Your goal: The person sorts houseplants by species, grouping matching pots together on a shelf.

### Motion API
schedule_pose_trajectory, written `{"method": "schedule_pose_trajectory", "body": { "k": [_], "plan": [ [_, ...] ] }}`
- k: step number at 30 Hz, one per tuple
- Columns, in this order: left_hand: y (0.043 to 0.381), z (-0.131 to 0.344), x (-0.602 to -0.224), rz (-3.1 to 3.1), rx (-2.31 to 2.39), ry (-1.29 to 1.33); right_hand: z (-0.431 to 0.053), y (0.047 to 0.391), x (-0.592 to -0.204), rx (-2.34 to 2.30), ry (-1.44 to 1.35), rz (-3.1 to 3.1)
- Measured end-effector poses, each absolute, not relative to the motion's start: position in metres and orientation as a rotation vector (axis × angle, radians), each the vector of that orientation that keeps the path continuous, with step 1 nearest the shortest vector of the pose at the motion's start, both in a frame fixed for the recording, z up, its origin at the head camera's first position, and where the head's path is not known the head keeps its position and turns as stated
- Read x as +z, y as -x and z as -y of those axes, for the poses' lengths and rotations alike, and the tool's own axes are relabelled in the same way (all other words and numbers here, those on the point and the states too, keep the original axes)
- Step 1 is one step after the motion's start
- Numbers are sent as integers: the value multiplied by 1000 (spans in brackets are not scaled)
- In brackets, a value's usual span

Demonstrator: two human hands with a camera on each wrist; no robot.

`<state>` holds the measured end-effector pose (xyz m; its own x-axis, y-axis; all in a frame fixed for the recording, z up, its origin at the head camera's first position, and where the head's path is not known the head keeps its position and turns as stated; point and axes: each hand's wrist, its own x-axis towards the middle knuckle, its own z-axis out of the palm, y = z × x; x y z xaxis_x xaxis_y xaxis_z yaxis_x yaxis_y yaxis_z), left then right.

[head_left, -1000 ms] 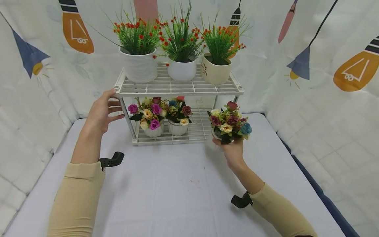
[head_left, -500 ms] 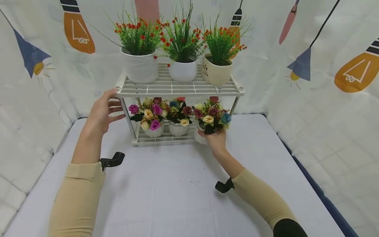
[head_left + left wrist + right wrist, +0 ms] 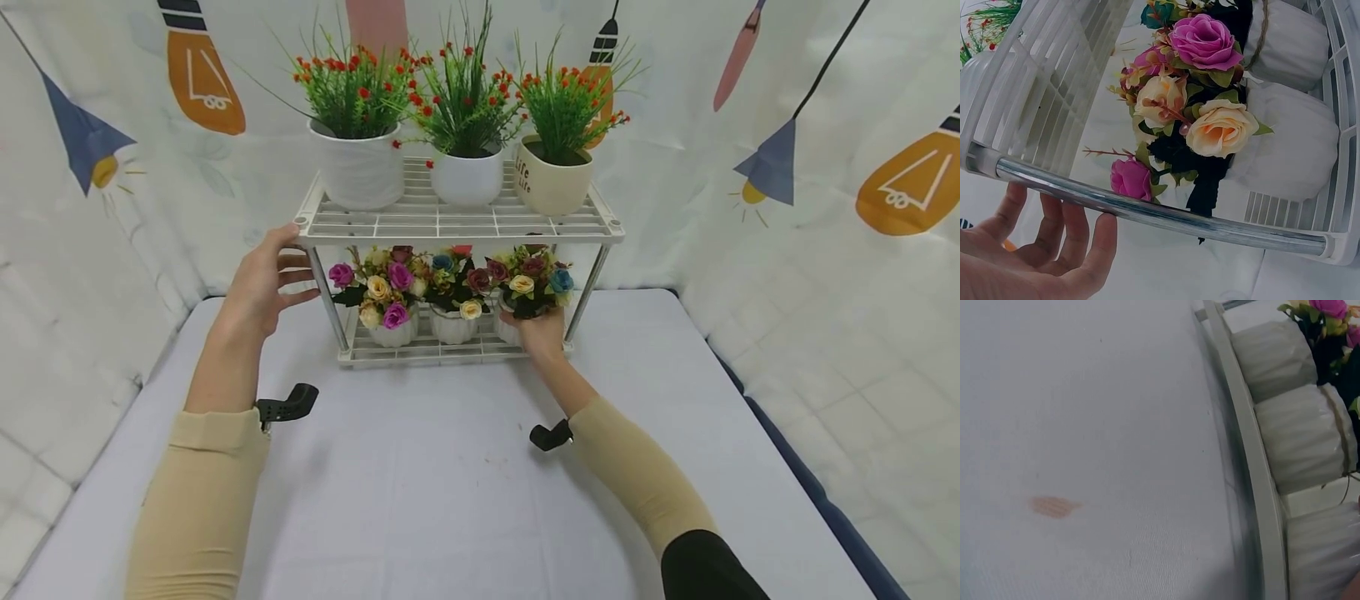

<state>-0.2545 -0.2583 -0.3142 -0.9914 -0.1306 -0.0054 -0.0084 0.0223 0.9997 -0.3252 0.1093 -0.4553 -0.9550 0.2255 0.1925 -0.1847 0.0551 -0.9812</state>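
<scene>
My right hand (image 3: 542, 332) holds a white pot of artificial flowers (image 3: 525, 285) in maroon, cream and blue at the right end of the lower shelf of a white two-tier rack (image 3: 457, 223). In the right wrist view that white pot (image 3: 1322, 556) is partly cut off, with only a sliver of the hand at the edge. My left hand (image 3: 258, 279) touches the rack's left front post and upper corner with extended fingertips; in the left wrist view the fingertips rest against the metal post (image 3: 1160, 203). Its thumb is hidden.
Two more flower pots, one with purple roses (image 3: 392, 333) and one with a blue rose (image 3: 453, 327), stand on the lower shelf. Above are three pots of red-flowered grass, white (image 3: 356, 171), white (image 3: 467, 177) and cream (image 3: 553, 185). A white cloth (image 3: 420, 467) covers the table.
My right hand has carried its flower pot leftward from beside the rack into the right end of the lower shelf. The left hand has stayed at the post.
</scene>
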Motion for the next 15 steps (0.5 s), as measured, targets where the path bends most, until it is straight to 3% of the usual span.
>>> {"method": "schedule_pose_trajectory", "body": {
  "k": [10,15],
  "plan": [
    [253,253,-319,2094,-2089,-156,-114,332,-457,1721,-37,2235],
    [250,252,-335,2030,-2019,-93,-121,317,-457,1717,-88,2273]
  ]
}}
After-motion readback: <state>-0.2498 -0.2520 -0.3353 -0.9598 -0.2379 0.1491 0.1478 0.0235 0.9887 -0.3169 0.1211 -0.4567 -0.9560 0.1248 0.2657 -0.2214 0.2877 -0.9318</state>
